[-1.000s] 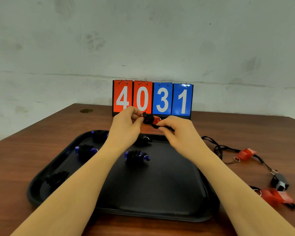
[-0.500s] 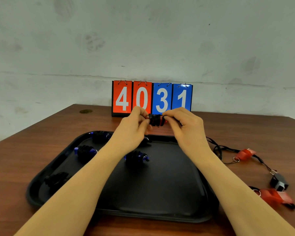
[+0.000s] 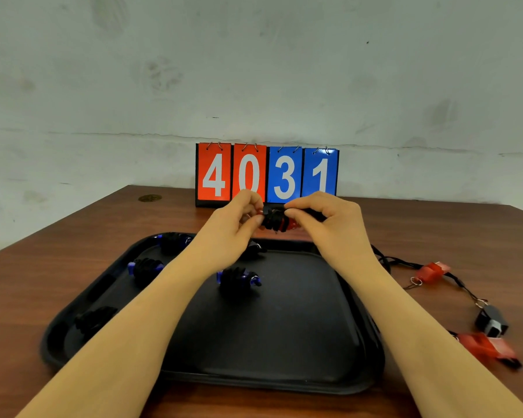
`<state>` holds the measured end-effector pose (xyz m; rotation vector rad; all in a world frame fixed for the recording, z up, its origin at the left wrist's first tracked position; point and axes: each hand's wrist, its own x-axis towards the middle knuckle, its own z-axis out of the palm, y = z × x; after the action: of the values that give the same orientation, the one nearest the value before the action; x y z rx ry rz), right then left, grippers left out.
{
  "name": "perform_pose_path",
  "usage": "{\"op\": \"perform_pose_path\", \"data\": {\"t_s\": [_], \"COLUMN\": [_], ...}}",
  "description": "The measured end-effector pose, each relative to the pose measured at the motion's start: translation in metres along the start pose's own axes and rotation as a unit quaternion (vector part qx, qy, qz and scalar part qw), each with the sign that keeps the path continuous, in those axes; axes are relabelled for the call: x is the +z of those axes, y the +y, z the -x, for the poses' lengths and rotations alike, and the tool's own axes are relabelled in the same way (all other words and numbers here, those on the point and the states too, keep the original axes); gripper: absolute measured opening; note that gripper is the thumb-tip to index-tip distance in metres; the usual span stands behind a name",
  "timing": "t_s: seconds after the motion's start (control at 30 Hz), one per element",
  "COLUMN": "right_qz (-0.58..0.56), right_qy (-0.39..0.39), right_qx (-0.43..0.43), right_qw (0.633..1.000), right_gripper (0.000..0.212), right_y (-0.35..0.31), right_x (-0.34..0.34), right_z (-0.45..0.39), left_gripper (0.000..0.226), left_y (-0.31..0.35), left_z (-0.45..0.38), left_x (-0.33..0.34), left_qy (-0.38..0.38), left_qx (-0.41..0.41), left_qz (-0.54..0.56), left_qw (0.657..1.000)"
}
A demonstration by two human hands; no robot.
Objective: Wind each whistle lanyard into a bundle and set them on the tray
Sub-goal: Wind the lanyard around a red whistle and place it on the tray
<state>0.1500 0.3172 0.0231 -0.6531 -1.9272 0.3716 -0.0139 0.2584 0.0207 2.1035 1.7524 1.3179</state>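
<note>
Fingers [image 3: 255, 220] of the left hand [image 3: 230, 233] and right hand [image 3: 329, 224] pinch the red whistle bundle [image 3: 277, 220], held in air over the tray's [image 3: 284, 381] 12 o'clock rim. Loose grip likely lets the wraps spring undone. Unwound whistles [image 3: 432, 271] at 3 o'clock on the tabletop [image 3: 43, 282] could snag.

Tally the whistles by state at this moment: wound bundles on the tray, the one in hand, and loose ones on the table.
Wound bundles on the tray: 5 (, and one partly hidden by the left hand)
Being wound, held by both hands (right hand): 1 red whistle
Loose on the table: 3 ()
Total: 9
</note>
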Motion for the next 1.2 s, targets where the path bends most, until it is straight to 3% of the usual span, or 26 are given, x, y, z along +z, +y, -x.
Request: {"op": "perform_pose_path", "data": {"t_s": [0.13, 0.27, 0.43, 0.73, 0.9, 1.1, 1.2], "right_qz": [-0.124, -0.265, -0.380, -0.400, -0.370, -0.397, -0.378], "right_qy": [-0.005, -0.002, -0.013, -0.012, 0.003, -0.025, -0.046], "right_qx": [0.102, 0.201, 0.228, 0.183, 0.197, 0.206, 0.202], "right_qw": [0.987, 0.943, 0.897, 0.898, 0.908, 0.894, 0.902], "right_gripper": [0.009, 0.004, 0.004, 0.014, 0.008, 0.009, 0.010], "right_y": [-0.004, -0.005, -0.004, -0.010, -0.009, -0.008, -0.007], "right_x": [-0.004, -0.010, -0.008, 0.001, 0.002, 0.001, 0.002], "right_z": [-0.002, -0.005, -0.005, 0.000, 0.001, -0.002, 0.000], "left_gripper": [0.010, 0.011, 0.013, 0.007, 0.010, 0.012, 0.023], "left_y": [0.002, 0.008, 0.011, 0.009, 0.009, 0.011, 0.009], "left_z": [0.001, 0.001, 0.000, -0.004, -0.002, -0.001, -0.002], "left_x": [-0.001, -0.002, -0.001, 0.001, 0.001, -0.002, -0.001], "left_qy": [-0.022, -0.040, -0.024, 0.067, 0.053, 0.054, 0.066], "left_qx": [0.000, -0.001, -0.018, -0.073, -0.056, -0.070, -0.095], "left_qz": [0.037, 0.127, 0.210, 0.273, 0.231, 0.334, 0.308], "left_qw": [0.999, 0.991, 0.977, 0.957, 0.970, 0.938, 0.944]}}
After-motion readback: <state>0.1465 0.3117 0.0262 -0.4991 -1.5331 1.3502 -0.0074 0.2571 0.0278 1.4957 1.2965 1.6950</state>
